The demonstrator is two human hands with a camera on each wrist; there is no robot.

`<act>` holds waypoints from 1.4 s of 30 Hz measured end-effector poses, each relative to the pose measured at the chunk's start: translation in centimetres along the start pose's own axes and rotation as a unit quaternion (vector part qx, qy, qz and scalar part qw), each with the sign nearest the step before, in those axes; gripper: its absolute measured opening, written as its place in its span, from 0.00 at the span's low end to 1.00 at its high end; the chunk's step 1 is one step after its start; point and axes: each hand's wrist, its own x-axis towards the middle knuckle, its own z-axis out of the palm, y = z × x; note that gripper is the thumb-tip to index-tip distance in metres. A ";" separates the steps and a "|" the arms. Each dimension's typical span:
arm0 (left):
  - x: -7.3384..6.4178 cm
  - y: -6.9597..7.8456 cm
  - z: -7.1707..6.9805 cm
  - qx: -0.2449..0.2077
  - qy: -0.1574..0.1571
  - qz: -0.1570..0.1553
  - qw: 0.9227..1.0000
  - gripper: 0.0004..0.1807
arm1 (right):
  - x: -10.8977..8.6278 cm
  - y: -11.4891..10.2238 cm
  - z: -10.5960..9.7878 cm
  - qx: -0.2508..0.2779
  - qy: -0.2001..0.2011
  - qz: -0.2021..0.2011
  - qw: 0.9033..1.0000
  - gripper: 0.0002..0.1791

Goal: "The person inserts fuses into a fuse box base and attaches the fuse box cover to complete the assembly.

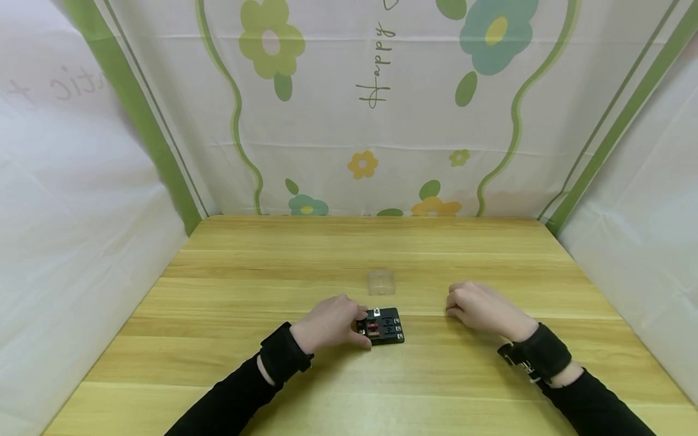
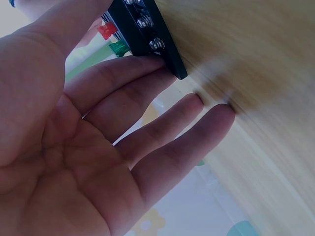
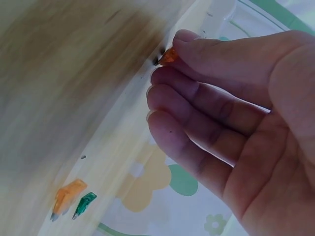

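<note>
A black fuse block (image 1: 390,330) lies flat on the table in the head view. My left hand (image 1: 334,321) grips its left end between thumb and fingers; the ring and little fingers extend free in the left wrist view. A red blade fuse (image 2: 107,30) and a green blade fuse (image 2: 119,47) stick up from the block. To the right of the block, my right hand (image 1: 485,307) pinches an orange blade fuse (image 3: 169,56) between thumb and forefinger, close to the tabletop. That fuse is hidden in the head view.
Behind the block lies a clear plastic cover (image 1: 381,283). Loose orange fuse pieces (image 3: 68,196) and a green fuse (image 3: 84,204) lie on the wooden table (image 1: 283,257) near my right hand. White cloth walls (image 1: 322,121) with printed flowers surround the table's back and sides.
</note>
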 end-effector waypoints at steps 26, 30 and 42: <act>0.1 -0.3 0.3 0.006 -0.005 -0.001 1.000 0.30 | 0.3 -0.1 0.3 -0.017 0.040 -0.002 0.999 0.09; 0.1 -0.3 0.3 0.005 -0.004 -0.003 1.000 0.30 | 0.4 -0.1 0.3 -0.019 0.049 0.003 0.999 0.09; 0.1 -0.2 0.2 0.000 -0.005 -0.010 1.000 0.31 | 0.6 -0.3 0.4 -0.014 0.093 0.024 0.995 0.11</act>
